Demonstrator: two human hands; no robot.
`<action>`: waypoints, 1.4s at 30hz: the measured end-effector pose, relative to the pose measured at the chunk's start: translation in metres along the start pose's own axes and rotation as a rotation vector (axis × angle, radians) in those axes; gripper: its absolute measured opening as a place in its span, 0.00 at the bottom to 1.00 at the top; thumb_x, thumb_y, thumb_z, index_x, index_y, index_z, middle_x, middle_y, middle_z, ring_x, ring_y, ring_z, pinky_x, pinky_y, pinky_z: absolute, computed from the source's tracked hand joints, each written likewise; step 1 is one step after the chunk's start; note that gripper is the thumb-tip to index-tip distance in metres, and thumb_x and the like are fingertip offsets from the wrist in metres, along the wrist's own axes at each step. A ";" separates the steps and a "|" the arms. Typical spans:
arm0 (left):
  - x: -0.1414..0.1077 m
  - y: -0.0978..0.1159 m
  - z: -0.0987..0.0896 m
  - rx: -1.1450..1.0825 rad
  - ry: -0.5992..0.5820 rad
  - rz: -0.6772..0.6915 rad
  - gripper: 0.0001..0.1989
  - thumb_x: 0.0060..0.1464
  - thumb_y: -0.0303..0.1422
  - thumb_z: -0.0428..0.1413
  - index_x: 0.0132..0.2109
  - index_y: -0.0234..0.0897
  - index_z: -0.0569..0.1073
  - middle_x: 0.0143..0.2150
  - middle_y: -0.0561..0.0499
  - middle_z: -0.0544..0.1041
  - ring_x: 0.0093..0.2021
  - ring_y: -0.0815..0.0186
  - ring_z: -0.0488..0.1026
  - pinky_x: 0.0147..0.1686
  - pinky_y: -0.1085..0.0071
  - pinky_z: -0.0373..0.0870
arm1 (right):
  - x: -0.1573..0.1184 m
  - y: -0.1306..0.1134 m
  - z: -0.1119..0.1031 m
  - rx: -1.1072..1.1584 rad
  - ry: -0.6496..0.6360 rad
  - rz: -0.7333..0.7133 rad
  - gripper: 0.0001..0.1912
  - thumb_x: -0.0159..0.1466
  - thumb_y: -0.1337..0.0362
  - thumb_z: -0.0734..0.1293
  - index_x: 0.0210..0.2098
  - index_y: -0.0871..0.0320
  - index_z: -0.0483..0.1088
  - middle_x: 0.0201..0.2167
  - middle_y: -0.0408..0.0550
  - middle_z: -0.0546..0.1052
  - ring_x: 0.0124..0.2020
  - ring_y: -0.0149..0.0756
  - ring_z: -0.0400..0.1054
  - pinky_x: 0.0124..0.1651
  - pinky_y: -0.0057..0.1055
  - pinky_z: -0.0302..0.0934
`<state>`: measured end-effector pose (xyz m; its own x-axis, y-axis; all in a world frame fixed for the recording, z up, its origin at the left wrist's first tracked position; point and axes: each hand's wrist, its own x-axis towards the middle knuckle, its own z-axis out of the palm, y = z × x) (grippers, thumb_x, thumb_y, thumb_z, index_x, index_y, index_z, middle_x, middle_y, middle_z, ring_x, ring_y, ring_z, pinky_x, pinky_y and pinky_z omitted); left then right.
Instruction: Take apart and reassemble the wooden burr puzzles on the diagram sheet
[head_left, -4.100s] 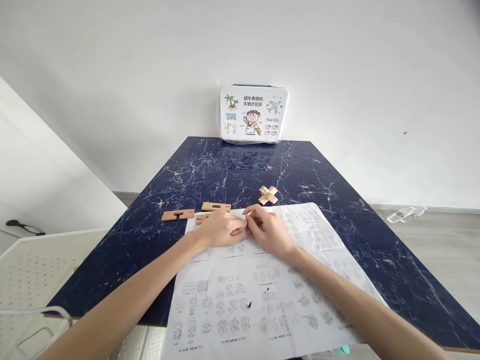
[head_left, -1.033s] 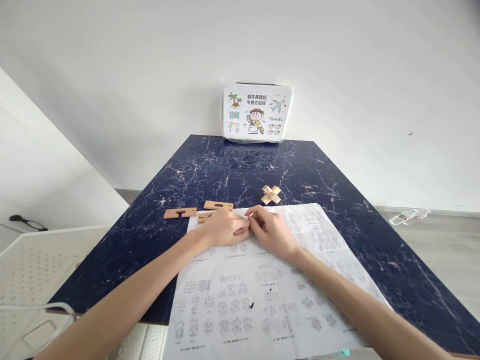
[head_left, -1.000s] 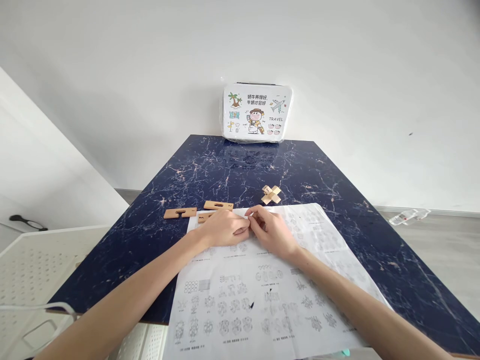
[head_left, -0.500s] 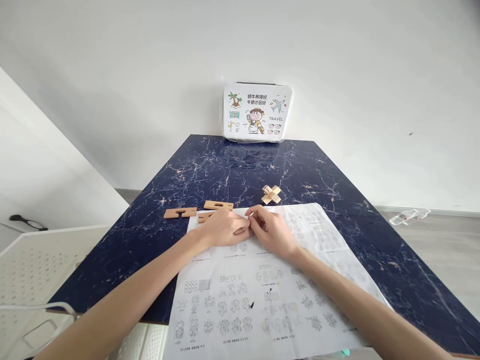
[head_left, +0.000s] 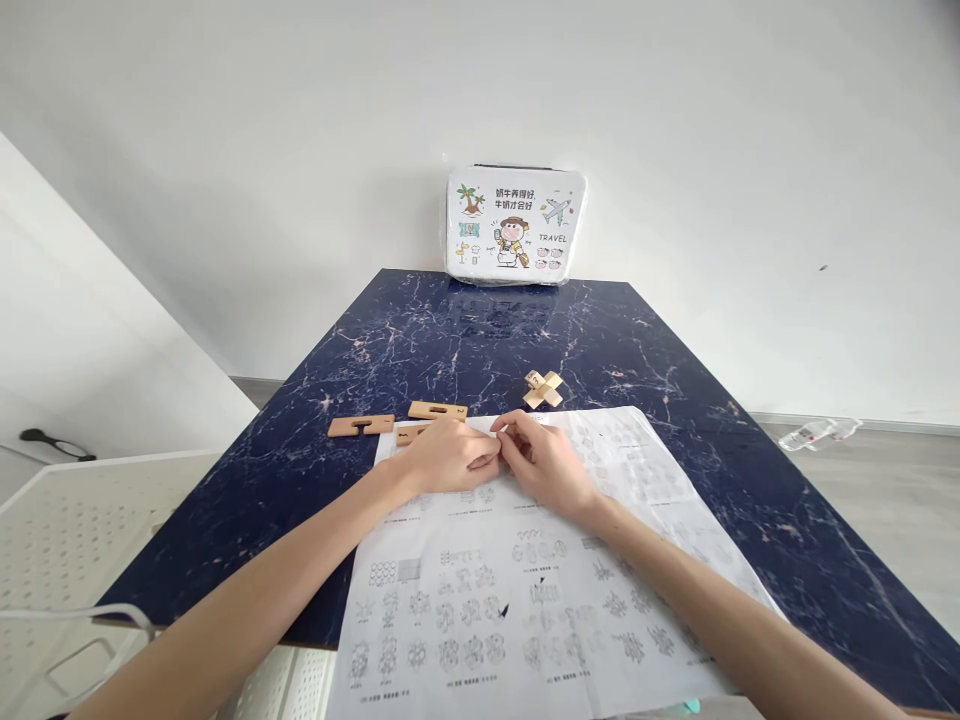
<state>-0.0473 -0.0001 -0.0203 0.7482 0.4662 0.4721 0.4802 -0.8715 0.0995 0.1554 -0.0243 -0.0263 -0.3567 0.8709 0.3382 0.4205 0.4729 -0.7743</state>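
Note:
My left hand (head_left: 454, 455) rests over the upper part of a printed paper sheet (head_left: 465, 560), its fingers curled. My right hand (head_left: 544, 462) meets it at the fingertips, also closed. Whether anything small is between the fingers is hidden. Beside my left hand lie flat wooden pieces: one (head_left: 361, 426) at the left with a T-shaped slot, one (head_left: 437, 411) marked 2, and a third (head_left: 414, 435) partly covered by the hand. A cross-shaped wooden puzzle (head_left: 543, 389) sits just beyond my right hand, on the dark blue table (head_left: 480, 340).
A white cartoon-printed case (head_left: 514, 225) in clear wrap leans on the wall at the table's back edge. A white perforated surface (head_left: 67, 520) with a cable is at the left. Clear plastic packaging (head_left: 817, 433) lies beyond the right edge.

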 end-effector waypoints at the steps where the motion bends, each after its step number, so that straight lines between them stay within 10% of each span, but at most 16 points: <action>1: 0.000 0.000 0.000 -0.002 0.001 0.002 0.18 0.62 0.27 0.51 0.23 0.38 0.59 0.17 0.57 0.59 0.18 0.71 0.55 0.21 0.67 0.44 | 0.000 0.000 0.000 0.000 -0.002 0.001 0.07 0.73 0.64 0.60 0.45 0.54 0.69 0.24 0.40 0.73 0.24 0.33 0.65 0.29 0.29 0.56; 42: 0.001 0.001 0.000 -0.014 0.018 0.005 0.18 0.63 0.27 0.52 0.23 0.38 0.60 0.17 0.57 0.62 0.18 0.71 0.53 0.21 0.67 0.45 | -0.001 -0.004 -0.002 0.083 -0.003 0.060 0.14 0.73 0.62 0.59 0.57 0.54 0.59 0.26 0.40 0.76 0.26 0.36 0.69 0.33 0.33 0.61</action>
<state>-0.0465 -0.0004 -0.0197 0.7424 0.4590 0.4881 0.4698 -0.8760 0.1092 0.1553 -0.0264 -0.0226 -0.3358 0.8966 0.2886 0.3708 0.4075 -0.8345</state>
